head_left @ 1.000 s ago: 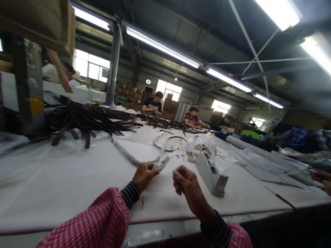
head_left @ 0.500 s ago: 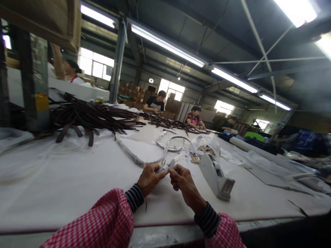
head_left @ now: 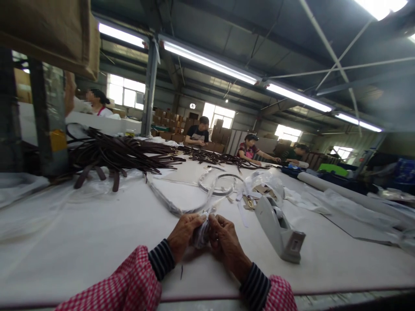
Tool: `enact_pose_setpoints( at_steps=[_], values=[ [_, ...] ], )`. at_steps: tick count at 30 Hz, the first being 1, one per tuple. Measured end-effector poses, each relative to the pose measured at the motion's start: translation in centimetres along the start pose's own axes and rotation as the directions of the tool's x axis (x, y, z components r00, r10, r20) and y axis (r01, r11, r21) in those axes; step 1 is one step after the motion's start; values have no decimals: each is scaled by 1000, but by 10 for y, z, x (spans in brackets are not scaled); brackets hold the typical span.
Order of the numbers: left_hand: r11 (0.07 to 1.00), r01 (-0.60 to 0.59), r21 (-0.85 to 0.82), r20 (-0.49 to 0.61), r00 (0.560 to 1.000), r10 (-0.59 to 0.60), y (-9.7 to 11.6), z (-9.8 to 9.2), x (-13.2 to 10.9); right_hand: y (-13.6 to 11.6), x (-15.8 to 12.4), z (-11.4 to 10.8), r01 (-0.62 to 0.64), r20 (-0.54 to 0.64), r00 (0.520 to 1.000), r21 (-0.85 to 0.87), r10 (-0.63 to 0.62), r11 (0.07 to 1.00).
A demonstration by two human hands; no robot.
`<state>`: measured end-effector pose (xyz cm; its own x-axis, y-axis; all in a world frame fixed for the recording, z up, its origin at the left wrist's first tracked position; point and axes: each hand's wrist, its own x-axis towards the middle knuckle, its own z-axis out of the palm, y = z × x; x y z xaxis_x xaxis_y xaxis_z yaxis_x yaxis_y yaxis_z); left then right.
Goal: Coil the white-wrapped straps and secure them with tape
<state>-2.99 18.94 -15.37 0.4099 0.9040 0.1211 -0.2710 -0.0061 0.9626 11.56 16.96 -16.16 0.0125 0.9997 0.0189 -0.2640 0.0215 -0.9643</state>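
My left hand and my right hand meet over the front part of the table. Between them is a plastic-wrapped strap end, pinched by the fingers of both hands. The fingers partly hide it, and its details are blurred. From there the strap, grey-looking in clear wrapping, curves away to the left on the table. Another part of it, or a second strap, lies in a loop beyond my hands. To the right of my right hand stands a grey tape dispenser.
Dark brown straps lie heaped at the left, beside a metal post. Clear plastic and cardboard pieces sit behind the dispenser. A long white roll lies at the right. Several people work around the table's far side.
Both hands have drawn slightly nearer to me and lower. The wrapped strap end now hangs downward between them, showing more of its bunched plastic. My right fingers have closed in on it.
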Motion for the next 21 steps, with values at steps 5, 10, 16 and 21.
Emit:
enact_pose_setpoints(
  at_steps=[5, 10, 16, 21],
  values=[
    [997, 46, -64, 48, 998, -42, 0, -5, 0, 2, -3, -5, 24, 88, 996, -89, -17, 996],
    [993, -42, 114, -48, 998, 48, 3, -7, 1, -5, -9, -7, 284, 58, 956, -409, -286, 867],
    [906, -132, 402, -48, 985, 165, 6, -10, 6, -26, 5, -17, 662, 489, 707, -711, -511, 237],
    [774, -199, 600, -40, 960, 278, 8, -10, 5, -4, 33, -52, 760, 657, 422, -632, -625, -151]
  ],
)
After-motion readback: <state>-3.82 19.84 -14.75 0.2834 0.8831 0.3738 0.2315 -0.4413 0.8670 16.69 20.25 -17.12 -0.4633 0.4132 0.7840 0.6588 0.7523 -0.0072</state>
